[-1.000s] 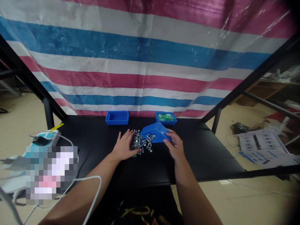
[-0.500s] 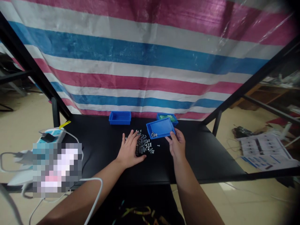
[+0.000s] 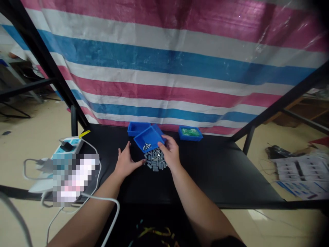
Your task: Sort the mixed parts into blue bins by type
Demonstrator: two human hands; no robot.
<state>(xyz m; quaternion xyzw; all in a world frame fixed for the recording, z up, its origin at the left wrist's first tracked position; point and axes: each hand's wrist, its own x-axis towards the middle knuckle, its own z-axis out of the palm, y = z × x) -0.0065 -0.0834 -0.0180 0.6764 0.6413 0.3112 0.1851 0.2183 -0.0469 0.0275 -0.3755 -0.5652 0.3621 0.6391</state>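
My right hand grips a blue plastic bin by its right side, tilted to the left above the table. Small silver screws have gathered in its lower left corner. Under the bin lies a pile of dark grey, short block-like pieces with a few shiny bits among them; the bin and my right hand hide part of the pile. My left hand is open at the pile's left edge, thumb stretched toward it and fingers pointing away from me, with nothing in it.
Behind the held bin stands another blue bin. A blue bin with green contents stands at the back right. On the left are a power strip and white cables. A striped sheet hangs along the table's back edge.
My right hand has carried the bin left, over the pile. My left hand has drawn off the pile to its left side. The view has shifted slightly.
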